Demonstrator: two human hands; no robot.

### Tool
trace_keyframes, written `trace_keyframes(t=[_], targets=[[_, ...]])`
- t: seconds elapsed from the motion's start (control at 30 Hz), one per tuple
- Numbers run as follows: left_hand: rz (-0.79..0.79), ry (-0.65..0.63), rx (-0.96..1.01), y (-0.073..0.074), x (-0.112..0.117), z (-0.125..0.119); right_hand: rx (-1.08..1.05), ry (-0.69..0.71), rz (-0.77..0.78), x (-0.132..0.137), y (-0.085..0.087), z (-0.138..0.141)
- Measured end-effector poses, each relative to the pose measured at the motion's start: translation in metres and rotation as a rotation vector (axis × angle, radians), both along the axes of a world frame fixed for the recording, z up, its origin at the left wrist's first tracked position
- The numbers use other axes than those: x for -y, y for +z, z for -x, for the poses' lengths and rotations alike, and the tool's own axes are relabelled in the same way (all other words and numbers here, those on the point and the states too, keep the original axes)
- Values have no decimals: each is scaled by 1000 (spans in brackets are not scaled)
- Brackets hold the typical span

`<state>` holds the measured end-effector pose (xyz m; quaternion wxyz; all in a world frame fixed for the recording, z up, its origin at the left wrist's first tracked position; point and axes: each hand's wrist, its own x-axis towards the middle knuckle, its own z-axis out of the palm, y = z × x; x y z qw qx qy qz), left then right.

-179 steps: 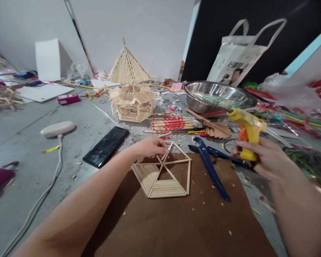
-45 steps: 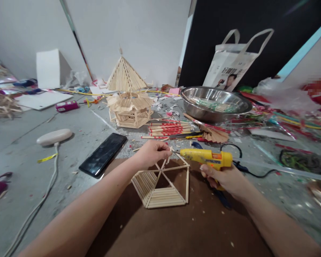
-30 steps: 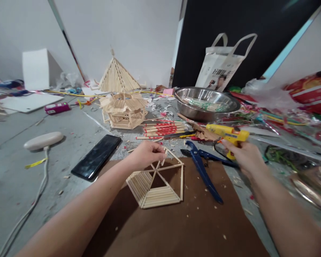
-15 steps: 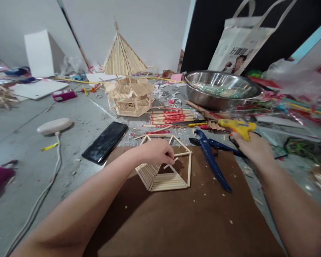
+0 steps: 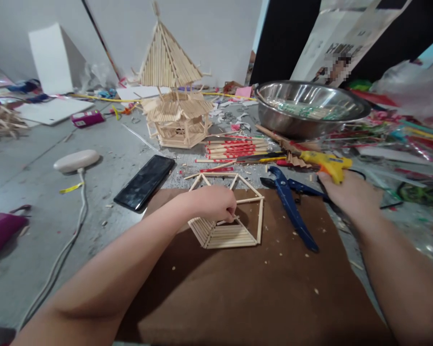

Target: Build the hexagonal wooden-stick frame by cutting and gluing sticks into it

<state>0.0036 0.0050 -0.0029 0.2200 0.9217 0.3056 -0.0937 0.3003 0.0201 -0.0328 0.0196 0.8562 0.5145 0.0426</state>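
My left hand [image 5: 216,204] is pinched on a short thin wooden stick [image 5: 221,222], low over a six-sided wooden stick frame [image 5: 234,236]. Slats fill the frame's near and left-hand panels; its other sections are open outlines. The fingers hide part of the stick, and whether it touches the slats I cannot tell. Off to the right, my right hand [image 5: 353,192] is closed around a yellow glue gun [image 5: 326,164], whose nozzle points left, beyond the blue-handled cutters [image 5: 292,211].
Under the frame lies a brown board [image 5: 260,298] with small wood scraps. A black phone [image 5: 144,182] rests to the left. Behind are a stick-built pagoda model [image 5: 182,132], red-marked sticks [image 5: 238,146] and a metal basin [image 5: 310,122]. A white cable [image 5: 81,211] runs along the left.
My left hand has lowered the short stick closer to the slatted near panel. My right hand still holds the glue gun in about the same place. The camera view has shifted slightly.
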Motion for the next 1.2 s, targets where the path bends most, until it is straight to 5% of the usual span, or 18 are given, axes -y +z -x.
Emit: trace_keyframes(t=[1.2], targets=[[59, -37, -16, 0, 0, -1, 66, 60, -49, 1, -8, -4]])
